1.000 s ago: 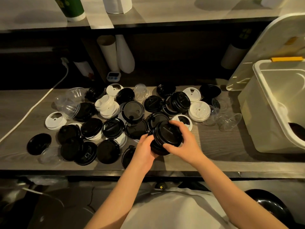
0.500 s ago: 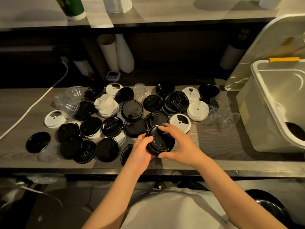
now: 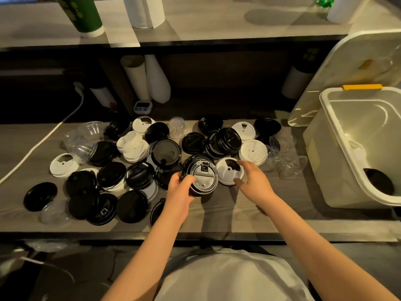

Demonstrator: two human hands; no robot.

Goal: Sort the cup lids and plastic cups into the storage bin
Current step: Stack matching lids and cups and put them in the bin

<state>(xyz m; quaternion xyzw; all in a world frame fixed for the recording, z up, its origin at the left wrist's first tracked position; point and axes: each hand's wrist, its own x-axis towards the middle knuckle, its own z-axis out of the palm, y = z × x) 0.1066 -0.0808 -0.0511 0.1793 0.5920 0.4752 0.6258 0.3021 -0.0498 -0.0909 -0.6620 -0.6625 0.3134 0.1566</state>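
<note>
Black lid stack (image 3: 200, 178) sits near the counter's front, gripped by our left hand (image 3: 181, 192); our right hand (image 3: 252, 180), fingers spread, hovers over a white lid (image 3: 226, 173) (storage bin (image 3: 338, 161) stands far right).

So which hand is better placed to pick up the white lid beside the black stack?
The right hand: it is open over the white lid, while the left hand holds the black lid stack.
</note>
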